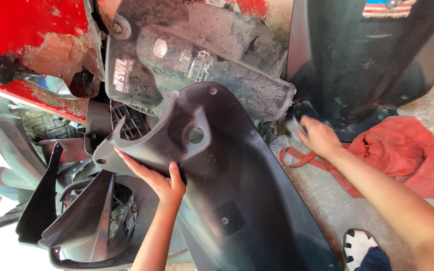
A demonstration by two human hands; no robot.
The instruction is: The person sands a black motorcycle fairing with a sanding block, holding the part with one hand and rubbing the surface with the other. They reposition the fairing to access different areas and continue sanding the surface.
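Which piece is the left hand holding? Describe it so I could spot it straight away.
Start at the red bodywork top left, then drop to the heap of dark plastic panels beneath it. The left hand grips the big black panel running down the middle. Unlike its neighbours, it has a curled collar at the top with a round hole through it.

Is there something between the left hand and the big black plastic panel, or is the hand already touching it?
Nothing visible stands between them. The left hand lies directly on the black plastic panel, fingers against its curved upper edge. The right hand is apart from the panel, near the red cloth and blurred.
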